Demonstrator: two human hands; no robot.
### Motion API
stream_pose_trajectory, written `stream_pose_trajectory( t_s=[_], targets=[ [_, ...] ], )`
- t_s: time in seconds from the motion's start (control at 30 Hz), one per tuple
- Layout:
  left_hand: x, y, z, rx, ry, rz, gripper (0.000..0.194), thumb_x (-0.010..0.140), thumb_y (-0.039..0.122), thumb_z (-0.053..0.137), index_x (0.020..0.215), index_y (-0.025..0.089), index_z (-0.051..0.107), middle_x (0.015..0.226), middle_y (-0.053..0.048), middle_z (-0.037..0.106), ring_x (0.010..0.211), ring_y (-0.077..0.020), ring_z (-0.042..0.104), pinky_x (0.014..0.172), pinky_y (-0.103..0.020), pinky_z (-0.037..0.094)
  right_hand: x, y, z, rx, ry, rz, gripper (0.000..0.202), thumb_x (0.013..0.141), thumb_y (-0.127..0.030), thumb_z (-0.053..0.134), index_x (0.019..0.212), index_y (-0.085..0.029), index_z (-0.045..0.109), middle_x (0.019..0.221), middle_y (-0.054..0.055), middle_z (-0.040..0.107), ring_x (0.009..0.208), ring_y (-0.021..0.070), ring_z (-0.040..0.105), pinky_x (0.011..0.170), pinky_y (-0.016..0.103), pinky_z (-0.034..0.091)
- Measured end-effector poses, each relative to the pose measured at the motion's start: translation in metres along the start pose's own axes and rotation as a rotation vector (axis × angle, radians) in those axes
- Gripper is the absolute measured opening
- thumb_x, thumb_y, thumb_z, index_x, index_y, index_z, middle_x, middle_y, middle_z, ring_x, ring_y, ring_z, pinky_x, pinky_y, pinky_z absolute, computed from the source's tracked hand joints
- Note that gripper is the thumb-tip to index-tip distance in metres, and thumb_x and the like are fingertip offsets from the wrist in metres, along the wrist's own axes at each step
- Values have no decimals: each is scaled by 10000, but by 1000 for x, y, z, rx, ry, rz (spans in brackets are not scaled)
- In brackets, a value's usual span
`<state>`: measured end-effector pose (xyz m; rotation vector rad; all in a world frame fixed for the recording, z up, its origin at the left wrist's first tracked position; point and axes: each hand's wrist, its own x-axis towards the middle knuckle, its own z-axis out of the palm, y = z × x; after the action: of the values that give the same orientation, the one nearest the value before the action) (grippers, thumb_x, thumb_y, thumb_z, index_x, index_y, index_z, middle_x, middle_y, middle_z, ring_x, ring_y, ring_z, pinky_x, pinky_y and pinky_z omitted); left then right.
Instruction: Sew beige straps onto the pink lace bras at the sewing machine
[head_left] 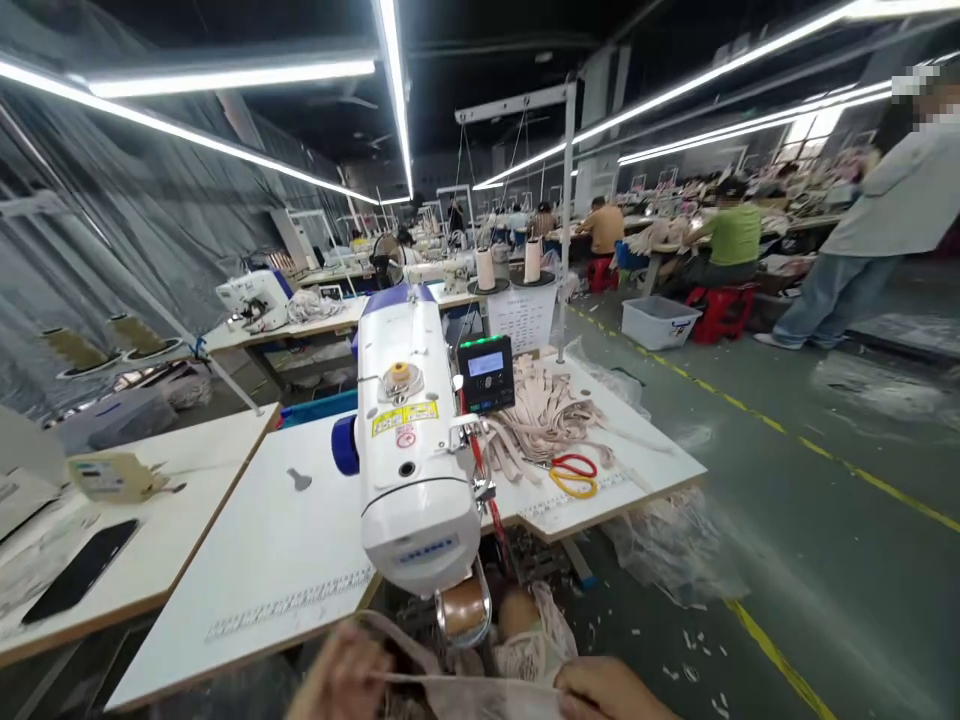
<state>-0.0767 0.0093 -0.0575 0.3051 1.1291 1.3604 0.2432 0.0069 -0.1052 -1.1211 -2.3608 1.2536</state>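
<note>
At the bottom edge, a thin pale fabric piece (487,697) is stretched between my two hands. My left hand (346,668), slightly blurred, is closed on its left end, and a narrow pale band loops up beside the fingers. The opposite end is pinched in my right hand (611,688), which is partly cut off by the frame. Just beyond them stands a white sewing machine (420,510) with a brown rounded part (462,610) low at its front. More light fabric (529,650) hangs below the machine, over my lap.
On the white table (277,545) lie a pile of beige strips (547,405) and red-and-yellow-handled scissors (574,476). A small control panel (486,372) and thread cones (486,270) stand behind. A phone (81,570) rests on the left table. At right, a person (892,200) stands in the aisle.
</note>
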Motion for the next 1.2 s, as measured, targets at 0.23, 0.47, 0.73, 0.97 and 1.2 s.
stream_pose_trajectory(
  t_s=[0.23, 0.47, 0.73, 0.97, 1.2],
  targets=[
    [10, 111, -31, -20, 356, 518, 244, 961, 434, 544, 901, 208, 614, 701, 41, 612, 541, -106, 533, 495, -232, 462, -21, 0, -39, 67, 170, -65, 525, 903, -644, 394, 676, -238, 637, 674, 41, 585, 691, 201, 564, 682, 306, 434],
    [-18, 115, -41, -10, 424, 532, 333, 713, 384, 734, 579, 201, 489, 319, 86, 311, 326, -55, 185, 383, -180, 196, -12, 14, -36, 551, 658, 156, 540, 791, -737, 530, 924, -222, 624, 700, 31, 606, 646, 218, 583, 609, 329, 475],
    [-50, 1, 44, 525, -9, 230, 383, 696, 533, 700, 591, 193, 556, 440, 92, 292, 398, -55, 220, 427, -221, 189, 13, -28, 1, 393, 497, 128, 348, 854, -559, 552, 839, -215, 605, 772, 51, 667, 689, 202, 619, 633, 316, 511],
    [-72, -45, 70, 803, -244, 180, 237, 703, 367, 640, 560, 179, 616, 521, 36, 478, 530, -111, 382, 524, -241, 266, 24, -65, -13, 373, 184, 36, 377, 897, -517, 536, 1000, -193, 699, 906, 64, 733, 777, 194, 650, 670, 295, 497],
    [-65, -50, 71, 993, -331, 221, 222, 736, 290, 653, 548, 209, 567, 512, 48, 444, 524, -129, 384, 537, -244, 300, 26, -69, -33, 144, 11, -38, 241, 915, -371, 524, 792, -220, 665, 711, 10, 659, 673, 164, 576, 612, 265, 380]
  ],
)
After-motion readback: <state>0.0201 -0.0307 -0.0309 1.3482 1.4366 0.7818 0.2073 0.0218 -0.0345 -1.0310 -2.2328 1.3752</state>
